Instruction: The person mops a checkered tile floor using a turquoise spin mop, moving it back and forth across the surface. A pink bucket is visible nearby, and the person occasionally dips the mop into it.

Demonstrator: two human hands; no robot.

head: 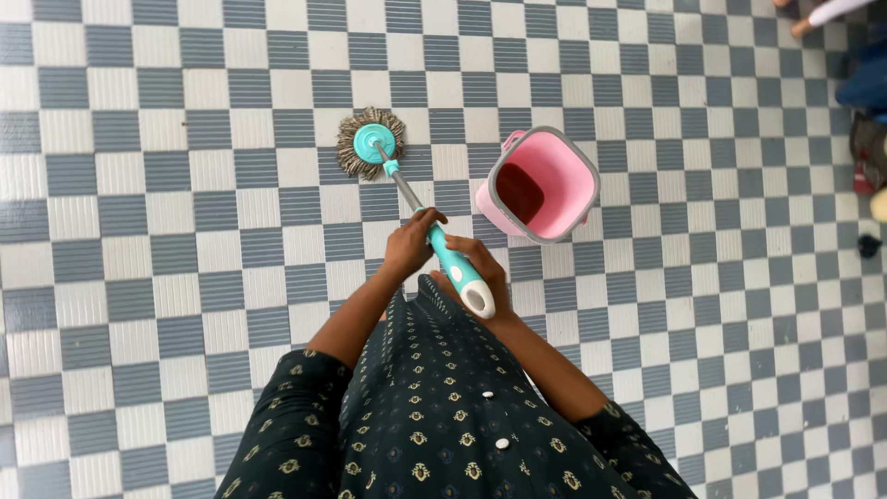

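Both hands are closing around the teal grip of the mop (pixel 434 231), the left hand (pixel 409 245) higher and the right hand (pixel 480 268) lower, so the fingers are hiding part of it. Its long axis is running from the white end near the body up-left, away from the hands, to the round stringy head (pixel 370 143) lying on the checked floor (pixel 185 231). A pink bucket (pixel 540 185) is standing just right of the hands; its bottom is hard to make out.

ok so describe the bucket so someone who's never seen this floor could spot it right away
On the grey-and-white checkered floor, look just right of the mop held in both hands. The bucket stands there: squarish, pink, with a grey rim and dark water inside. It is the only pink container in sight.
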